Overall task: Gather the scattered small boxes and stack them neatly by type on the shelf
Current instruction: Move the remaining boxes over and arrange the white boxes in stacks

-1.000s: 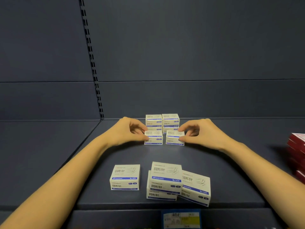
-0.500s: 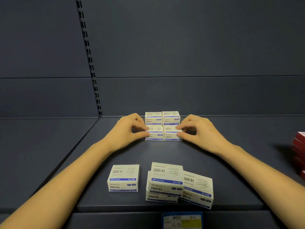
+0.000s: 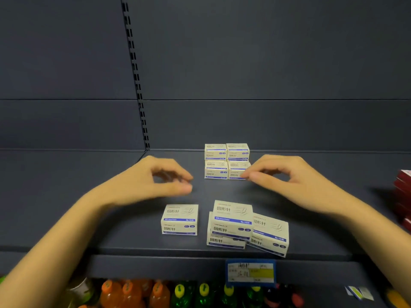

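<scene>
Over the shelf [image 3: 311, 218] the left hand [image 3: 144, 181] and right hand [image 3: 287, 176] hover empty, fingers loosely curled, the right just beside the stack [image 3: 226, 162] at the back. The loose boxes are best lifted by their sides and seated flush, labels forward. Four boxes show in the stack, three in the front heap [image 3: 233, 221], and one single box [image 3: 180, 220] lies to its left.

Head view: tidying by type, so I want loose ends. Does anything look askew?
Front right, three white-and-blue cardboard boxes form a crooked heap: the top box sits skewed on the lower box, and a third box leans tilted against them.
</scene>
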The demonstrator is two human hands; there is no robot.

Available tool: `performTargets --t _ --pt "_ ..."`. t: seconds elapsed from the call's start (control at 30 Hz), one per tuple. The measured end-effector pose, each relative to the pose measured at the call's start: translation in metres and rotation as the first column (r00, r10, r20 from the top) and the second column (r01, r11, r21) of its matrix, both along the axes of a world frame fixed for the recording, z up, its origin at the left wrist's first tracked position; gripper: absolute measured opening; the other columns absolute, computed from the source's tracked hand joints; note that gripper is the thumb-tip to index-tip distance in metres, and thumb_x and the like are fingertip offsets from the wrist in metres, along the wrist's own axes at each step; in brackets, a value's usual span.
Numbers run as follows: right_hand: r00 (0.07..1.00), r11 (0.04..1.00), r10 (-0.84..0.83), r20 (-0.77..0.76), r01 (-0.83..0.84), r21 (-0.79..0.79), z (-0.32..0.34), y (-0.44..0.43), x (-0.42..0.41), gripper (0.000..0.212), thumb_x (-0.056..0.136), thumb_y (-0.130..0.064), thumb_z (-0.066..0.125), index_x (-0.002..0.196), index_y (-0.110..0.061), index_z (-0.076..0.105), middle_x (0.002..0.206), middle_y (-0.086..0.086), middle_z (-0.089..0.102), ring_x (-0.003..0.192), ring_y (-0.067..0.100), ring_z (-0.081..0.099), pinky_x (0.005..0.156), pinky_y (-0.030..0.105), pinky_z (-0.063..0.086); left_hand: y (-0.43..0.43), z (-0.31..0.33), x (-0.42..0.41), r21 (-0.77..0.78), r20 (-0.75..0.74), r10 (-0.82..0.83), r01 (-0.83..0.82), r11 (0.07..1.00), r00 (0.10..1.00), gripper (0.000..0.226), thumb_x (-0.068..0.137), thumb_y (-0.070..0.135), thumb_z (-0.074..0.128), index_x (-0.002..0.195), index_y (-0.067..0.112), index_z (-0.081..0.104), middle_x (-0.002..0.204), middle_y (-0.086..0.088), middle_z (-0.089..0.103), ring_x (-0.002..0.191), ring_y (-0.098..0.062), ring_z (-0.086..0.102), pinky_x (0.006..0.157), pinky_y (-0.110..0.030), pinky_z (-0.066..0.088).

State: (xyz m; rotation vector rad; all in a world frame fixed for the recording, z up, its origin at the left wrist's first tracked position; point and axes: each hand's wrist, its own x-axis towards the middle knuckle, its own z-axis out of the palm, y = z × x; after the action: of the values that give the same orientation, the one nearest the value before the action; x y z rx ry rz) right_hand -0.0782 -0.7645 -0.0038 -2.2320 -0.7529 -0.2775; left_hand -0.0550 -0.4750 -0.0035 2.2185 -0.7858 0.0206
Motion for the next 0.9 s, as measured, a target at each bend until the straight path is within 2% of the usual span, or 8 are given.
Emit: performTargets --t 0.07,0.13,0.27,0.37,0.47,0.6,0.73,0.9 --pt "0.999 0.997 0.045 -0.017 -0.046 -0.062 0.004 0.006 -0.015 0.038 0.074 -0.057 0.054 0.097 -0.031 0.071 0.095 -0.021 0.067 0.092 0.003 0.061 0.082 0.017 0.047 0.015 -0.001 -0.011 0.127 -0.088 -0.059 0.07 0.989 0.994 0.049 0.059 0.057 0.073 0.103 0.037 0.066 0.103 0.011 0.067 0.099 -0.007 0.062 0.089 -0.019 0.047" --pt "0.999 0.985 0.041 -0.007 -0.041 -0.168 0.005 0.009 -0.025 0.045 0.069 -0.067 0.059 0.102 -0.037 0.066 0.098 -0.024 0.064 0.094 0.003 0.059 0.084 0.026 0.049 0.022 -0.005 -0.019 0.205 -0.113 -0.062 0.084 0.975 0.992 0.055 0.056 0.059 0.075 0.106 0.041 0.063 0.106 0.019 0.064 0.102 -0.003 0.059 0.087 -0.015 0.045" --pt "0.998 0.934 0.016 0.053 0.004 -0.358 0.005 0.015 -0.036 0.065 0.053 -0.081 0.057 0.109 -0.047 0.053 0.105 -0.033 0.054 0.1 -0.003 0.053 0.085 0.029 0.047 0.022 -0.016 -0.026 0.215 -0.049 -0.023 0.033 0.976 0.999 0.047 0.061 0.051 0.077 0.104 0.037 0.064 0.105 0.02 0.064 0.101 -0.004 0.058 0.086 -0.018 0.045" --pt "0.998 0.92 0.017 0.058 0.007 -0.392 0.001 0.018 -0.038 0.058 0.056 -0.078 0.058 0.104 -0.047 0.052 0.103 -0.032 0.055 0.1 -0.005 0.052 0.082 0.026 0.047 0.021 -0.019 -0.027 0.188 -0.025 0.005 -0.001 0.982 1.0 0.041 0.062 0.05 0.075 0.099 0.037 0.065 0.102 0.019 0.066 0.099 -0.005 0.059 0.085 -0.023 0.047" --pt "0.999 0.94 0.009 0.037 0.004 -0.342 -0.003 0.02 -0.038 0.044 0.061 -0.07 0.062 0.096 -0.043 0.055 0.097 -0.029 0.06 0.095 -0.002 0.055 0.078 0.029 0.05 0.021 -0.015 -0.026 0.144 0.008 0.031 -0.032 0.989 0.999 0.039 0.06 0.051 0.075 0.095 0.036 0.068 0.098 0.016 0.067 0.095 -0.007 0.06 0.083 -0.024 0.048" --pt "1.0 0.97 0.013 0.002 -0.012 -0.244 -0.006 0.019 -0.036 0.037 0.064 -0.061 0.067 0.093 -0.039 0.059 0.093 -0.023 0.064 0.091 0.003 0.059 0.079 0.03 0.051 0.014 -0.003 -0.018 0.059 0.091 0.088 -0.094 0.994 0.992 0.04 0.057 0.048 0.075 0.094 0.033 0.069 0.093 0.014 0.07 0.089 -0.007 0.063 0.08 -0.021 0.05" --pt "0.998 0.997 -0.06 -0.02 0.059 -0.06 -0.003 0.007 -0.025 0.042 0.06 -0.056 0.071 0.095 -0.035 0.063 0.091 -0.016 0.068 0.086 0.001 0.063 0.078 0.017 0.05 -0.009 -0.002 0.0 -0.063 0.125 0.156 -0.149 0.987 0.98 0.037 0.055 0.042 0.079 0.088 0.027 0.071 0.082 0.009 0.072 0.072 -0.006 0.062 0.073 -0.02 0.05" --pt "0.983 0.98 -0.176 -0.046 0.18 0.082 -0.006 -0.01 0.01 0.035 0.065 -0.029 0.081 0.096 -0.027 0.064 0.09 -0.01 0.071 0.073 0.003 0.063 0.071 0.012 0.05 -0.039 -0.023 0.029 -0.101 0.05 0.246 -0.24 0.966 0.968 0.036 0.059 0.026 0.085 0.09 0.018 0.069 0.077 0.007 0.068 0.059 -0.004 0.052 0.059 -0.011 0.046"
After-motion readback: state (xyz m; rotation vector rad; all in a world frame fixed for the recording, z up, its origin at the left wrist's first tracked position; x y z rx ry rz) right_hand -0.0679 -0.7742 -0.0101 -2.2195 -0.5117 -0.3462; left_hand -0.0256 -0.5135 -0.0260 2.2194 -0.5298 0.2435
